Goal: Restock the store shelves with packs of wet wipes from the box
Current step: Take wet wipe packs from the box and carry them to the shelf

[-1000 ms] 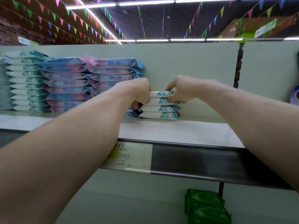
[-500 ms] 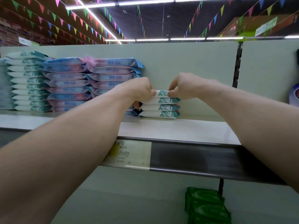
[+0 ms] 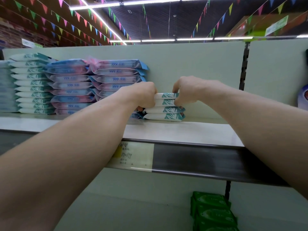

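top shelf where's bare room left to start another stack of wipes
Bare shelf runs from the short white-and-teal stack rightward to the black upright, back to the rear panel. A bare strip also runs along the front edge. Left of that stack it is crowded: blue-and-pink stacks sit close beside it, and the left hand and right hand grip its top packs.

Shelf (image 3: 191, 132): stack of four packs (image 3: 164, 114) near the middle, before the back panel (image 3: 191, 67). Left hand (image 3: 143, 95) grips the left end of the top two packs (image 3: 165, 99), right hand (image 3: 188, 90) the right end. Left of this stack: taller stacks (image 3: 116, 79) in a row. Shelf front edge: price label (image 3: 133, 155). Below, to the right: more packs (image 3: 213, 212).
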`<state>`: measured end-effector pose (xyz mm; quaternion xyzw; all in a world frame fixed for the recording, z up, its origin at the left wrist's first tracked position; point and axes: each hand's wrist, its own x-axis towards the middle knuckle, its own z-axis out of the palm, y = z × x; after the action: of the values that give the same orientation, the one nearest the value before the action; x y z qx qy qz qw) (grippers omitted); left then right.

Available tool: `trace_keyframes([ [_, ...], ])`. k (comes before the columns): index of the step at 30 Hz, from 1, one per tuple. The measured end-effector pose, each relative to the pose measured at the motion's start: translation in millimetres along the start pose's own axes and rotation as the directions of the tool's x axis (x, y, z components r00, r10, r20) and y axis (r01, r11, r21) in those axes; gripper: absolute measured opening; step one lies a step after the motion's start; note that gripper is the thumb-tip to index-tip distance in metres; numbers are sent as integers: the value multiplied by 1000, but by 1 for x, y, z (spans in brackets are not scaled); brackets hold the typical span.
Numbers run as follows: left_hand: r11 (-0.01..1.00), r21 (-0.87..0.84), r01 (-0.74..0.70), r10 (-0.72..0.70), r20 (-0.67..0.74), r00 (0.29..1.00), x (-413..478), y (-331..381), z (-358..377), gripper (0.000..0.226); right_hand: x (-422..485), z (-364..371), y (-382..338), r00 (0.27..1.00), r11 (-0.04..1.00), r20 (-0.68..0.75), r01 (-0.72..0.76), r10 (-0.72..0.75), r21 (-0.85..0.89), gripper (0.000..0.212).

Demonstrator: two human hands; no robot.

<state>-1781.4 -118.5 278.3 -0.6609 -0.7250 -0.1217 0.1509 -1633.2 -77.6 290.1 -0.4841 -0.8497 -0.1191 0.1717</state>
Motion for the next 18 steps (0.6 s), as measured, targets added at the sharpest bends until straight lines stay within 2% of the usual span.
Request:
trace_keyframes([
  [3,991,134,24,-10,-105,994,-1,3,-6,15,-1,1,-2,998,992,54,44,-38,-116,71],
  [4,984,174,31,-3,-157,988,-1,5,-7,13,-3,2,-3,995,987,89,59,-46,-147,75],
  [6,972,235,31,19,-209,978,2,9,-7,24,-8,5,-7,989,977,135,83,-57,-197,67],
  [8,959,282,17,37,-185,982,3,12,-4,34,-11,7,-10,989,965,128,109,-80,-238,55],
  [12,946,324,23,22,-134,991,5,14,3,20,-10,15,-15,990,941,47,138,-130,-308,39],
  [18,949,315,23,24,-144,989,3,12,4,23,-5,19,-19,989,918,24,141,-142,-371,40],
])
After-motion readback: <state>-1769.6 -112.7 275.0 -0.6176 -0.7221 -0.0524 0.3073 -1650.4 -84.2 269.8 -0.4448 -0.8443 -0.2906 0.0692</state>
